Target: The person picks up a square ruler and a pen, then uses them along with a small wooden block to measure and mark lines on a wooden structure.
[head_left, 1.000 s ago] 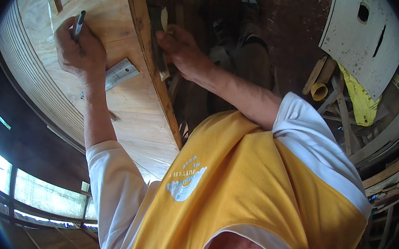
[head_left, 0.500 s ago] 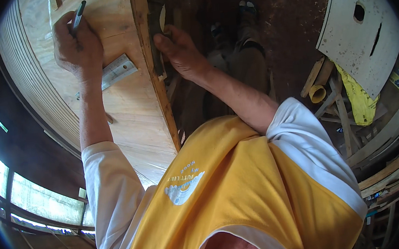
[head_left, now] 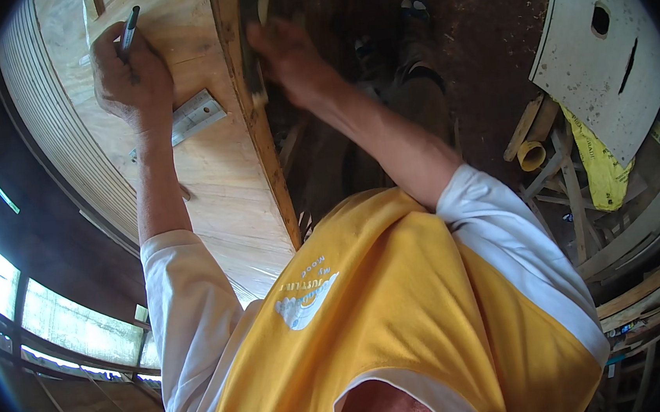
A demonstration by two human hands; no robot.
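Note:
My left hand [head_left: 132, 78] is closed around a dark-capped pen [head_left: 129, 34], which points up from the fist. The hand rests on a pale plywood board [head_left: 203, 186]. Partly under that wrist lies a flat metal ruler [head_left: 198, 115], set at a slant. Just beyond the board's right edge, my right hand [head_left: 290, 60] is blurred by motion, with its fingers curled. From them a thin pale-yellow strip [head_left: 263, 4] sticks up; its lower part is hidden by the hand.
A wooden edge strip [head_left: 259, 134] runs along the board's right side. At the far right leans a white panel [head_left: 582, 35] with a hole and a slot. Below it are a yellow bag [head_left: 603, 170], a yellow tube [head_left: 531, 155] and scrap wood [head_left: 573, 200].
My right hand has moved a little farther away and slightly left, carrying the pale strip with it. My left hand stays on the board with the pen.

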